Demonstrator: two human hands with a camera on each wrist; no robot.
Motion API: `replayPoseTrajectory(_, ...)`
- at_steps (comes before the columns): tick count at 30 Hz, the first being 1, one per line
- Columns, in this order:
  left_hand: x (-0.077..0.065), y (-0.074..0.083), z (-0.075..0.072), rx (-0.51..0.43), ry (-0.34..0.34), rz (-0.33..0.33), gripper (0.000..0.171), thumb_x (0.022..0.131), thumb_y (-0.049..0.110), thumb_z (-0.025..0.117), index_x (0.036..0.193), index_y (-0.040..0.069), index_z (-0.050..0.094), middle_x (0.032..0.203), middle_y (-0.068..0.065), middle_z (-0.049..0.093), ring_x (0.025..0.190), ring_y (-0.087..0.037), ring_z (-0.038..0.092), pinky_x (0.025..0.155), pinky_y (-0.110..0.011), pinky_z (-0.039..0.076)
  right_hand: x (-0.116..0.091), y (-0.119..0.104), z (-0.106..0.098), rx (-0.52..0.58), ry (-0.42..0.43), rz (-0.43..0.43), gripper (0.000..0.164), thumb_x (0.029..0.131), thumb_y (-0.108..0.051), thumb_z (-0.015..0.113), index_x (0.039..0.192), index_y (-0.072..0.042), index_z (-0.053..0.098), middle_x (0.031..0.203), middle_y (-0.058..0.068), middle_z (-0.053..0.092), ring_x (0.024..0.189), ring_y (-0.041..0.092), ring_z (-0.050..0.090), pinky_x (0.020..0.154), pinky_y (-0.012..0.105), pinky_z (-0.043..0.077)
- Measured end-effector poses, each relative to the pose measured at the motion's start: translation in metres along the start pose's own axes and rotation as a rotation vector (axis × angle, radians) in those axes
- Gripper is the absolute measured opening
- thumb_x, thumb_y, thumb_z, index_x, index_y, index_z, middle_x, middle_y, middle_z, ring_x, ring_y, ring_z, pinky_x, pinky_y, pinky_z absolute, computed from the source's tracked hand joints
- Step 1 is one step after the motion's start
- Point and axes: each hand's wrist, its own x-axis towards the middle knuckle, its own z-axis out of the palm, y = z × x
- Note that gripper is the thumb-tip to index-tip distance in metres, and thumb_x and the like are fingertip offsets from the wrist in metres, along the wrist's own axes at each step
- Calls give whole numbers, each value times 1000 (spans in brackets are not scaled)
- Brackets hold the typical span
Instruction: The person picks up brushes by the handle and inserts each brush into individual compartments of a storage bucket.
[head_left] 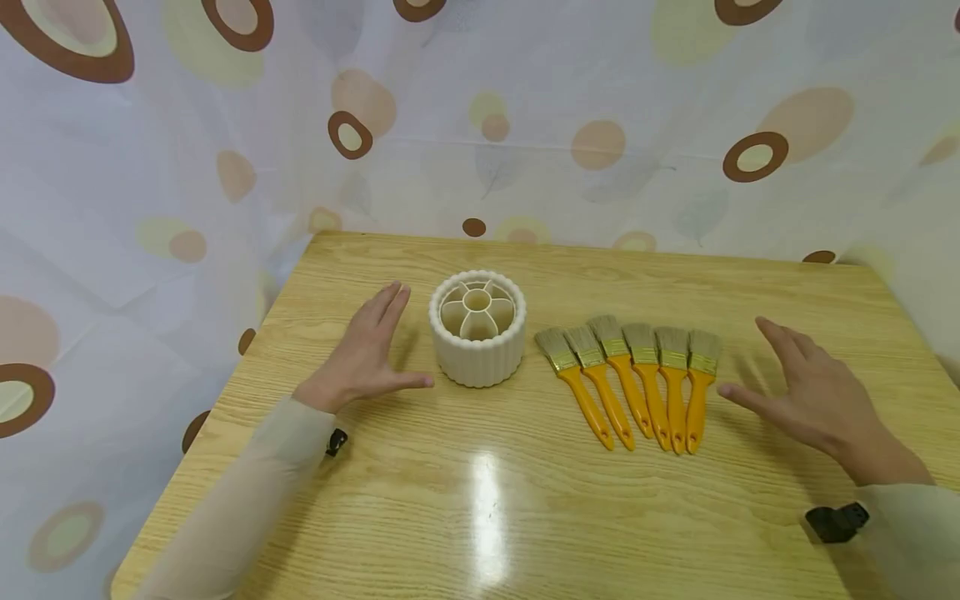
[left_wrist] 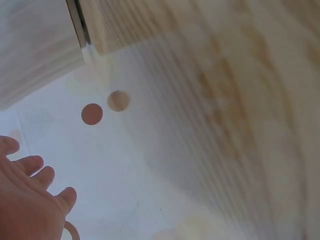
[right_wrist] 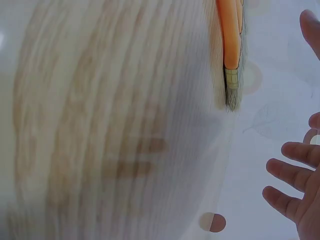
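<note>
A round cream holder (head_left: 480,362) with a ribbed outer wall stands upright on the table, its inside split by curved dividers around a central ring. Just left of it my left hand (head_left: 367,346) hovers with spread, straight fingers, holding nothing. To the holder's right lie several flat paintbrushes (head_left: 652,383), side by side in a slight fan, bristles away from me and orange handles toward me. My right hand (head_left: 813,400) is held beside the rightmost brush, thumb and fingers apart and nothing in it. The right wrist view catches one brush (right_wrist: 231,45) edge-on near that hand's fingers.
The wooden table (head_left: 420,500) has a glossy light reflection near its front. A white curtain (head_left: 540,192) with brown and beige spots hangs behind and along the sides. Black wrist cameras (head_left: 836,523) are strapped at both sleeves.
</note>
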Motion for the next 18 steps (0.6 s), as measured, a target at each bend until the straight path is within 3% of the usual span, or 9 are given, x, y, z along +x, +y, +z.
replayPoseTrajectory(11,3,13,5,-142,-13,-82,126,64,69,74,155,19,3,159,-8,8,144,-29,12,111,-53,24,2,-10,-1,70,-68,33,102,83,-56,64,155,-16,4,147,36,21,111,60,39,77,74,33)
replayPoseTrajectory(18,4,21,7,-219,29,-101,119,67,56,80,155,20,8,158,-6,13,144,-27,14,109,-54,26,3,-16,0,136,-112,65,100,86,-57,61,155,-20,-1,142,34,26,109,53,45,73,70,37)
